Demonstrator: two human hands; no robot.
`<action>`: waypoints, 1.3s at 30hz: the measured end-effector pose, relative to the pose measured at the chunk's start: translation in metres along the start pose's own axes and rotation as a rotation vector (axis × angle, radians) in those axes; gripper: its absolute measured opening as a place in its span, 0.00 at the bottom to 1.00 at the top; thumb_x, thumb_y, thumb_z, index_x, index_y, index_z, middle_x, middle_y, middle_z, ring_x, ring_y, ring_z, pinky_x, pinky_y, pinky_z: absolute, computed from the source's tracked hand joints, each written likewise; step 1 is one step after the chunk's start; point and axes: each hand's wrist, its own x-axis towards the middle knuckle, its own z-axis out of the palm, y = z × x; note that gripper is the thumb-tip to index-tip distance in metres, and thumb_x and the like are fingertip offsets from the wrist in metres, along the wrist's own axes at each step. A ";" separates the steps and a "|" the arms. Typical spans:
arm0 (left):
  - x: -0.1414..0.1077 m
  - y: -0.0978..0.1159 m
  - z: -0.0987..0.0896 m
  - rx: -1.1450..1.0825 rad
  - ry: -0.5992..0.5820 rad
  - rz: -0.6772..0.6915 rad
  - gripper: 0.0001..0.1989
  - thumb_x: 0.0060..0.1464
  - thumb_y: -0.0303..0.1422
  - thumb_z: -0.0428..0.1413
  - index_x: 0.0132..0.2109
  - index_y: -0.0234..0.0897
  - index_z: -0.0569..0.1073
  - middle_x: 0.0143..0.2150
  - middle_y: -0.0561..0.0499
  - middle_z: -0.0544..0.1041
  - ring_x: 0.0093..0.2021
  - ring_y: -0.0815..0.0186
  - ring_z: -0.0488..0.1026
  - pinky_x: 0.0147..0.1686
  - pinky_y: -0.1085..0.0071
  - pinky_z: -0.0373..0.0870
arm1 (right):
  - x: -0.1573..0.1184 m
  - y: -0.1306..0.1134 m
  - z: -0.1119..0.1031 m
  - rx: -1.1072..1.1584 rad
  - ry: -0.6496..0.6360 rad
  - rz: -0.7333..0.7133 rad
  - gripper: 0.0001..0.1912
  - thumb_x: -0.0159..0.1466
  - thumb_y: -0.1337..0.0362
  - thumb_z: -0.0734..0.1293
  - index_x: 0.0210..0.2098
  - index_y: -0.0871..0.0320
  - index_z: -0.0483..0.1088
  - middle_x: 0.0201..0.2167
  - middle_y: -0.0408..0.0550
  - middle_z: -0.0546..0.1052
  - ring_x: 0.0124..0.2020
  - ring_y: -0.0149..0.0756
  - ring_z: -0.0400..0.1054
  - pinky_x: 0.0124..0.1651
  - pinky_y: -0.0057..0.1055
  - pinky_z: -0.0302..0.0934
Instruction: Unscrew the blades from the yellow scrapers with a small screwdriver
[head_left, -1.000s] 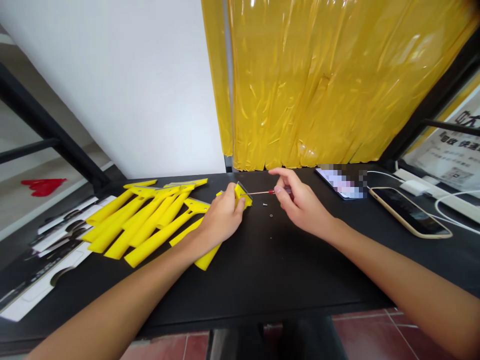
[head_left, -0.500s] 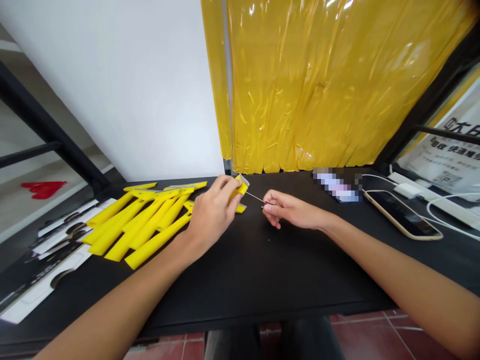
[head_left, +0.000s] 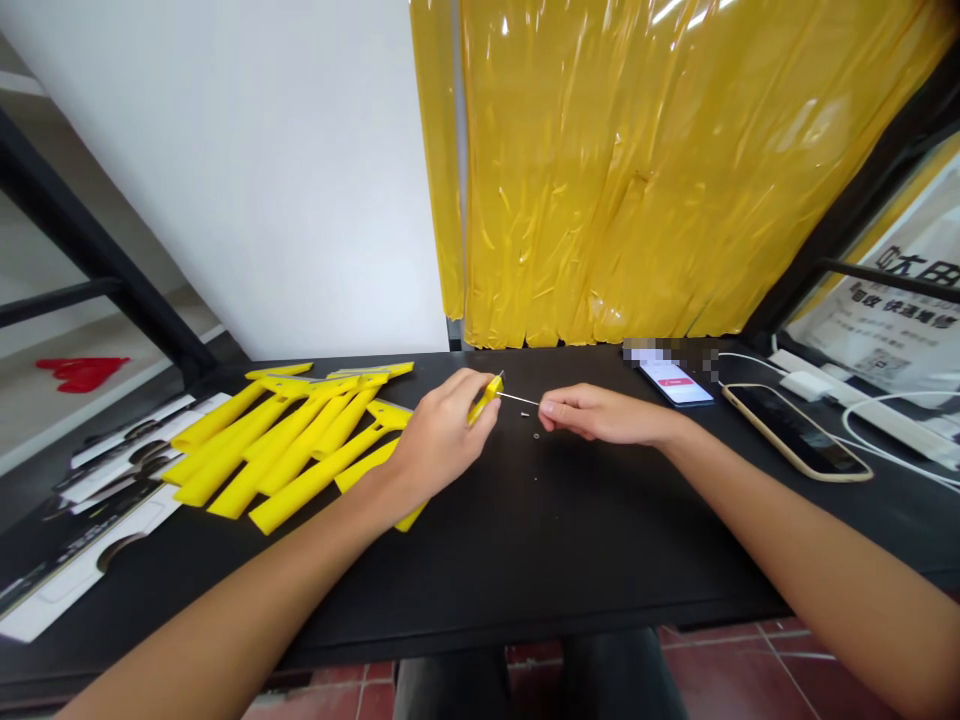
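Observation:
My left hand (head_left: 454,425) is closed around a yellow scraper (head_left: 486,402). The scraper's head pokes out past my fingertips, and its handle runs back under my wrist. In a pinch, my right hand (head_left: 589,412) holds a thin screwdriver (head_left: 519,399); its metal shaft reaches left to the scraper's head and its handle is hidden in my fingers. On the table just below lie a small screw (head_left: 525,414) and a tiny ring-like metal part (head_left: 536,436). Left of my left hand, several more yellow scrapers (head_left: 300,440) lie in an overlapping row.
White and black cardboard sleeves (head_left: 112,560) lie at the left of the black table (head_left: 585,550). A lit phone (head_left: 679,385), a phone in a tan case (head_left: 799,430) and a white power strip (head_left: 862,405) with cables are at the right. Yellow plastic sheeting (head_left: 600,200) hangs behind.
The scraper in my left hand has turned, so its head shows more edge-on. My right hand has shifted slightly right, and the screw and ring-like part now show on the table.

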 end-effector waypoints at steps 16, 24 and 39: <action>0.007 -0.005 0.015 -0.834 -0.502 -0.677 0.11 0.60 0.39 0.59 0.39 0.36 0.68 0.25 0.50 0.78 0.16 0.69 0.69 0.18 0.74 0.65 | 0.014 0.004 0.017 -0.068 0.369 0.002 0.22 0.67 0.46 0.63 0.37 0.57 0.77 0.33 0.45 0.76 0.35 0.34 0.66 0.39 0.32 0.57; 0.007 -0.006 0.014 -0.822 -0.570 -0.655 0.11 0.60 0.39 0.59 0.40 0.36 0.69 0.25 0.50 0.78 0.17 0.70 0.70 0.18 0.75 0.66 | 0.017 0.009 0.025 -0.033 0.264 0.035 0.15 0.65 0.52 0.67 0.39 0.58 0.78 0.30 0.43 0.76 0.30 0.31 0.64 0.34 0.30 0.56; 0.015 0.008 -0.014 -0.899 -0.549 -0.499 0.33 0.60 0.36 0.62 0.64 0.38 0.53 0.27 0.55 0.78 0.18 0.69 0.71 0.18 0.76 0.67 | 0.013 -0.006 0.028 0.286 0.348 -0.109 0.15 0.67 0.52 0.65 0.33 0.57 0.67 0.23 0.38 0.64 0.24 0.28 0.54 0.28 0.28 0.50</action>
